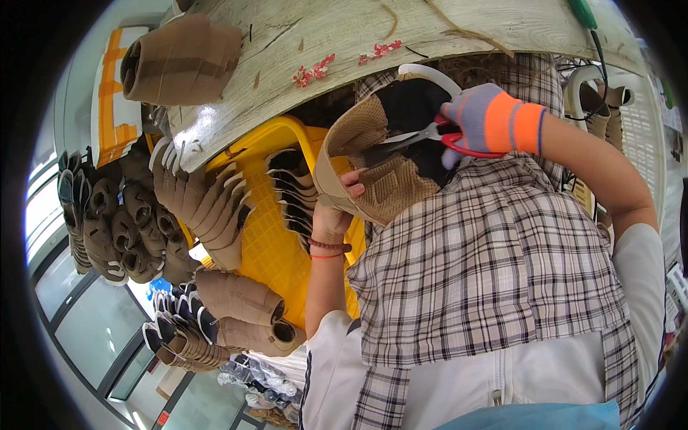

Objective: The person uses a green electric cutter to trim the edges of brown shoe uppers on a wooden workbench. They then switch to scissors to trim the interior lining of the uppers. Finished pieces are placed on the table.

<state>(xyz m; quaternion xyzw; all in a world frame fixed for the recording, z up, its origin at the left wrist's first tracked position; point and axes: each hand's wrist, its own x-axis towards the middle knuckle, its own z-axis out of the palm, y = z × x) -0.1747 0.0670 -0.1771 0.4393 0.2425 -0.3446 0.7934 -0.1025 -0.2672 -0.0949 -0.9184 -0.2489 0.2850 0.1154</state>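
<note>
My left hand (335,216), bare with a beaded bracelet at the wrist, grips the lower left edge of a tan shoe upper (403,188). The upper has tan mesh, black cloth inside and a white curved strip along its top edge. It is turned so that its inside shows, over my checked apron (473,258). My right hand (494,118), in a grey and orange glove, is closed round red-handled scissors (433,132). Their blades point left into the hollow of the upper. Whether they touch the cloth I cannot tell.
A pale wooden table (287,36) runs along the far side, with a stack of tan uppers (186,59) and loose thread scraps. Below stands a yellow plastic crate (261,247) with nested uppers (292,190). More stacks (132,226) crowd the left.
</note>
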